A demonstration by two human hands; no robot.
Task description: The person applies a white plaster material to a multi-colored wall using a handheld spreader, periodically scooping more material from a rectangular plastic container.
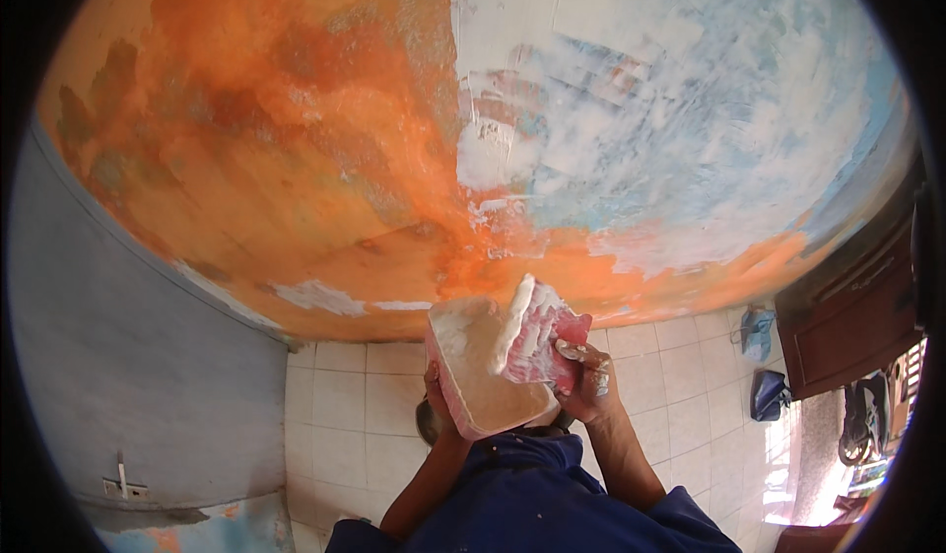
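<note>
My left hand (pixel 438 395) grips the left side of a pinkish rectangular tub (pixel 496 421), held tilted in front of my body. Whitish paste coats the tub's inner walls. Over the tub's right rim, my right hand (pixel 591 383) is closed on a red putty spreader (pixel 562 341), its thumb and fingers smeared with white. A thick ridge of white putty (pixel 516 318) runs along the spreader's left edge, and more streaks its face. Ahead stands a wall, patchy orange (pixel 286 178) on the left and covered with white putty (pixel 680 109) over blue on the right.
A grey wall (pixel 148 346) with a socket (pixel 126 490) borders the left. Pale tiles (pixel 335 395) cover the floor. To the right are a brown wooden door (pixel 852 311), a light blue bag (pixel 757 333), a dark blue bag (pixel 769 395) and a wheeled vehicle (pixel 861 423) beyond.
</note>
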